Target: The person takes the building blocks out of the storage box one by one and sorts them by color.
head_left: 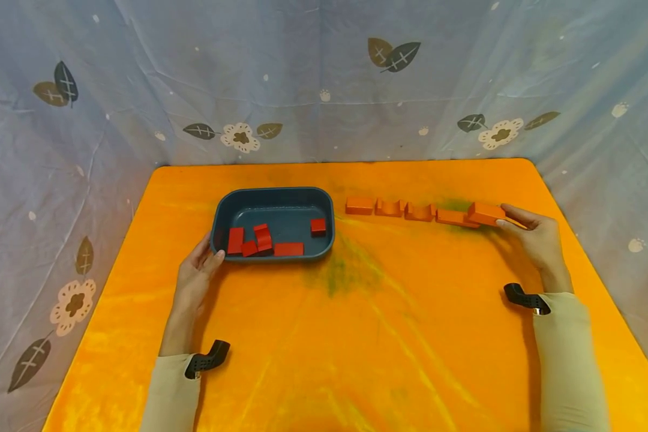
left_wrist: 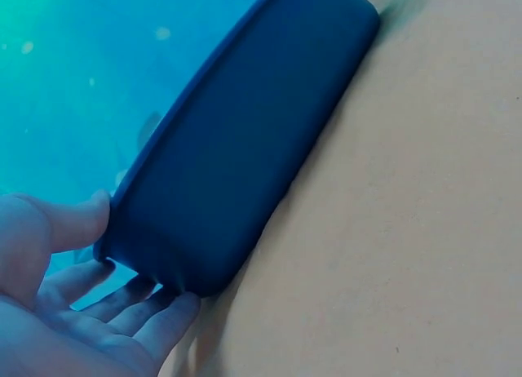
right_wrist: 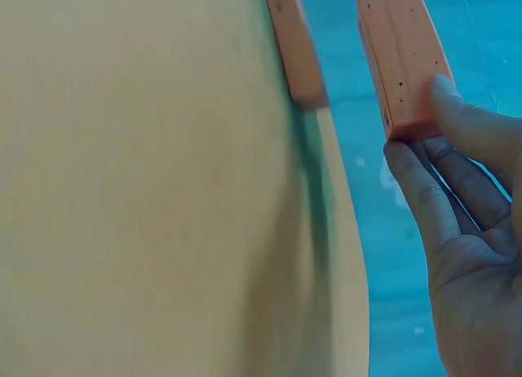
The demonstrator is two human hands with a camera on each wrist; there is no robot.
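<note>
Right hand (head_left: 537, 237) pinches an orange block (head_left: 486, 213) between thumb and fingers, lifted at the far-right end of the block row (head_left: 405, 209) right of the blue tray (head_left: 273, 201) (red blocks inside), while the left hand (head_left: 194, 279), fingers spread, touches the tray's left corner.

Left hand (head_left: 194, 279): forearm reaching forward from near left, fingers loosely extended, thumb up, palm facing right. Right hand (head_left: 534, 237): forearm reaching to far right, fingers (right_wrist: 424, 189) and thumb pinched. Both arms in pale sleeves, a black mount at each wrist.
</note>
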